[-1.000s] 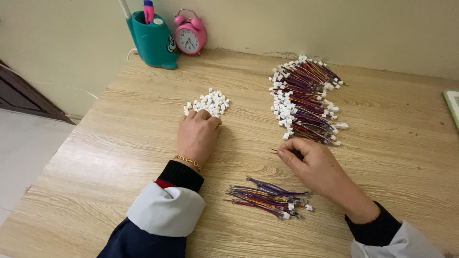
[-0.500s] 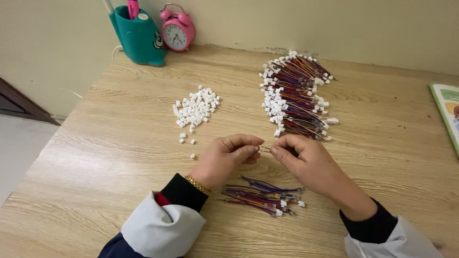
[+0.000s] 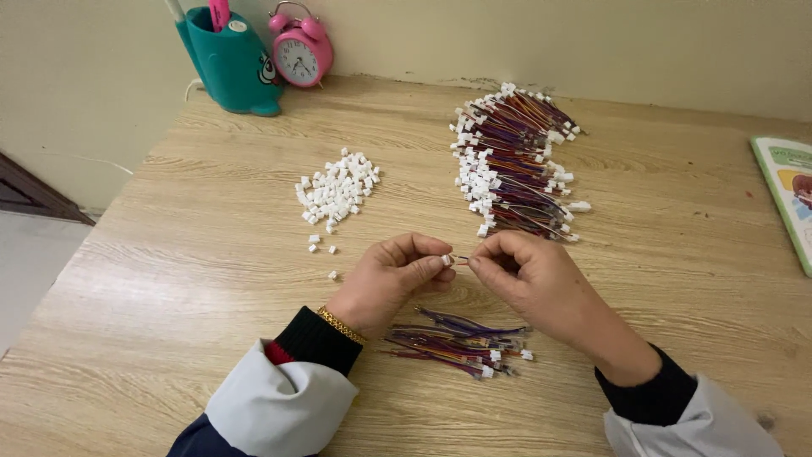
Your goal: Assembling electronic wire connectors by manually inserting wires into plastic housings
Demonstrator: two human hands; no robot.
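While the left hand (image 3: 385,279) pinches a small white connector (image 3: 446,260) and the right hand (image 3: 529,275) pinches a wire end (image 3: 463,259), both grips shut above the desk (image 3: 211,254), the mating step looks under way; seating calls for careful alignment. Half a second earlier, the hands sat slightly farther apart.

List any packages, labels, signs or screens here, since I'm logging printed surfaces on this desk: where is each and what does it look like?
Booklet: right edge of the wooden table, cut off by the frame; flat, green border, pale illustrated cover.
Alarm clock: back of the table by the wall; round, pink, white dial, twin bells.
Pen holder: left of the clock; teal, with a small printed eye-like mark.
No packages, signs or screens show.
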